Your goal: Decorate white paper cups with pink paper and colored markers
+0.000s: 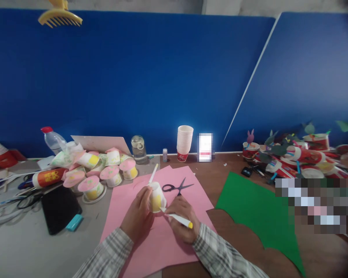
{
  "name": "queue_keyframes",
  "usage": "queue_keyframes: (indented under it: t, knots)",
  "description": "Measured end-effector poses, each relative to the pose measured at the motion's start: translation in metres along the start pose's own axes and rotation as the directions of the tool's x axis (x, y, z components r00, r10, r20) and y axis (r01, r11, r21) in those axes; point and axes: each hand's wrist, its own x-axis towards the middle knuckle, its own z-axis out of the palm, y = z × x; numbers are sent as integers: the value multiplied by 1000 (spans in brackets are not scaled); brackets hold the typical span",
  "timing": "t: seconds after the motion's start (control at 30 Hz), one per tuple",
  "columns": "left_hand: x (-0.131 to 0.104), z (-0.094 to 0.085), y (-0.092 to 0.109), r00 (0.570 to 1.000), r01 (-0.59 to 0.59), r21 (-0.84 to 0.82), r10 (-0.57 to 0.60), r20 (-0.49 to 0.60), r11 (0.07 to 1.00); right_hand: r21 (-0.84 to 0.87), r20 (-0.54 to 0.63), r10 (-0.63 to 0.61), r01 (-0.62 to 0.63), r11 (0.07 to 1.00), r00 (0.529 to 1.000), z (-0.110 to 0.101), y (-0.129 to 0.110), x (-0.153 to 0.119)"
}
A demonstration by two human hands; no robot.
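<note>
My left hand (138,206) is wrapped around a small white paper cup (156,193) partly coloured yellow. Between the fingers of my right hand (184,218) is a white marker with a yellow end (181,221), its tip at the lower side of the cup. Just above the cup, a slim white piece with a yellow end (153,173) sticks up; whether my left hand holds it I cannot tell. Dark scissors (178,187) lie spread beyond my right hand on pink paper sheets (127,251).
Several small cups with pink discs (111,175) crowd the left, near a black phone-like slab (60,210) and a blue marker cap (74,222). A paper cup stack (185,143) and a glass jar (139,148) stand behind. Green paper (258,216) and a red cup pile (307,156) lie right.
</note>
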Motion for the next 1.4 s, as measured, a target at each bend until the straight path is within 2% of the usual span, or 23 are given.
queue_keyframes:
  t: [0.17,0.3,0.43,0.6,0.73,0.87,1.07,1.27,1.4]
  knots:
    - [-1,1,-1,1000,-10,-4,10,-3,1000,29,-68,14,-12,999,998,-1,-1,1]
    - [-1,0,-1,1000,-3,1,3,2,1000,14,-36,-4,4,1000,999,-1,-1,1]
    - [0,0,0,1000,-7,-2,7,-2,1000,26,-69,2,0,1000,998,-1,-2,1]
    - [-2,2,-2,1000,-4,4,4,5,1000,-1,-8,-19,19,1000,1000,0,-2,1]
    - [-2,3,-4,1000,-4,8,4,0,1000,9,-31,-22,22,1000,999,-1,0,0]
    - [-1,3,-2,1000,-14,25,14,-11,1000,-26,49,-47,49,998,998,0,2,-1]
    - [-1,2,-2,999,-28,28,29,-14,999,4,-4,-49,49,999,999,-1,1,0]
    - [-1,2,-2,999,-36,53,37,-17,998,-17,65,-63,64,998,996,-2,0,1]
    - [-1,1,-2,999,-53,62,53,-7,997,-14,1,-43,43,999,999,-2,0,0]
